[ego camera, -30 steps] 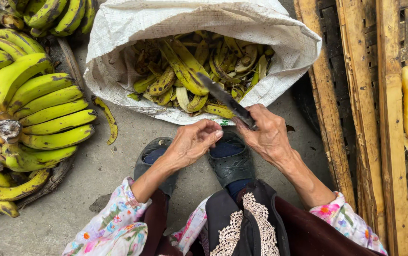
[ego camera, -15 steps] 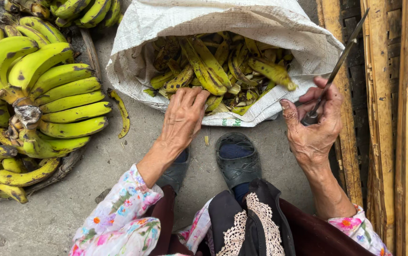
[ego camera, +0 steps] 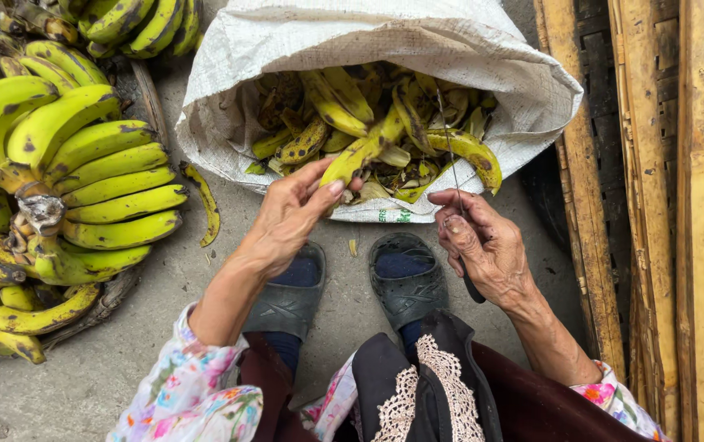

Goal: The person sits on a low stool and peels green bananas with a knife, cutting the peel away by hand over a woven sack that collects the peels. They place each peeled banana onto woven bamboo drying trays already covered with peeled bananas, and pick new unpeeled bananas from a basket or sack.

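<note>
My left hand (ego camera: 286,217) has gone forward to the mouth of the white sack (ego camera: 286,49), and its grip is now closed on the near end of a yellow banana (ego camera: 360,155) that lies slanted on top of the heap inside, thumb on one side and fingertips on the other. Half a second ago that hand was hovering, fingers spread, above the sack's rim with nothing in it; a second ago it was back near my right hand over my shoes.

My right hand (ego camera: 483,250) has dropped from where it was raised beside the wooden slats and now sits lower, just in front of the sack's folded edge. Its grip is clenched around the dark handle of a knife (ego camera: 454,176). The thin blade points away from me, over the rim and across the banana peels and fruit in the sack; before, it was tilted up toward the slats on the right.

The big bunch of green bananas (ego camera: 82,164) lies on the concrete floor (ego camera: 82,385) to my left, well apart from both hands, and my dark shoes (ego camera: 405,278) are just below the sack.
</note>
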